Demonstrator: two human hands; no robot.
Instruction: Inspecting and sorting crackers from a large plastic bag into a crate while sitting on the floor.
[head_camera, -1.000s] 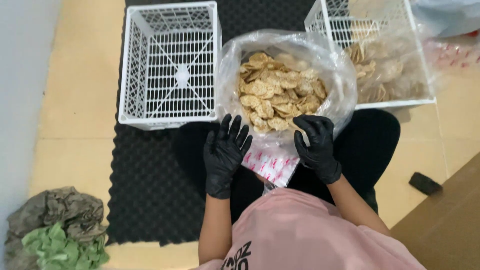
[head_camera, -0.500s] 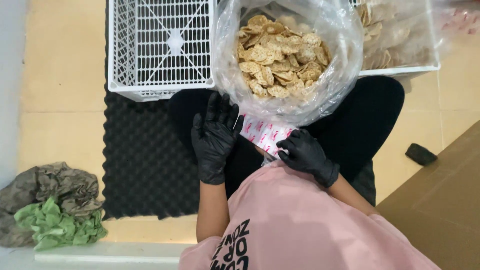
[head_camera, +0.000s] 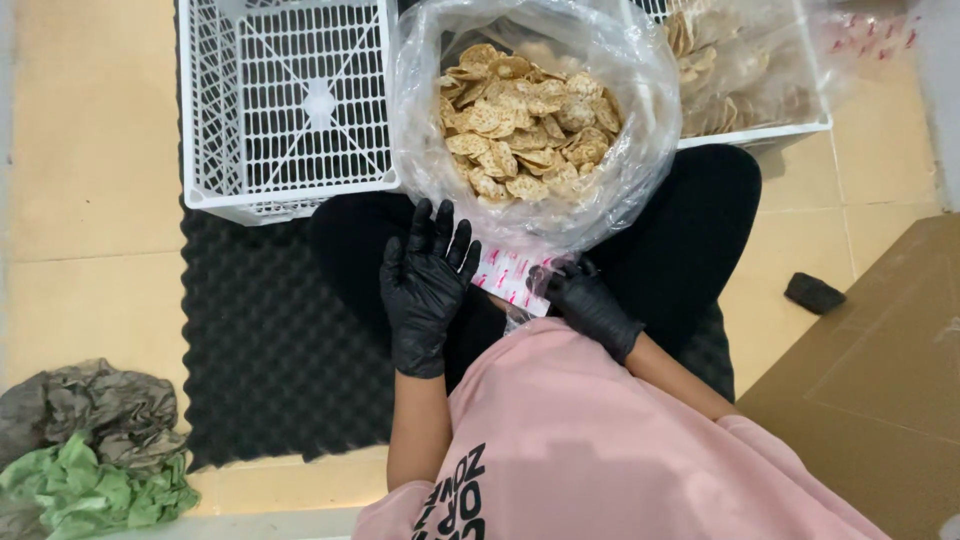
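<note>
A large clear plastic bag full of round tan crackers rests on my lap. Below it lies a stack of small white packets with red print. My left hand, in a black glove, lies flat with fingers spread beside the packets, touching the bag's lower edge. My right hand, also in a black glove, is curled on the right end of the packet stack under the bag.
An empty white plastic crate stands on the black foam mat to the left. A second white crate with bagged crackers is at the right. Crumpled grey and green cloth lies bottom left. A brown cardboard sheet and a small black object are right.
The view has dipped and closed in. My right hand has moved from the bag's rim down to the packets and curled on them. My left hand stays spread.
</note>
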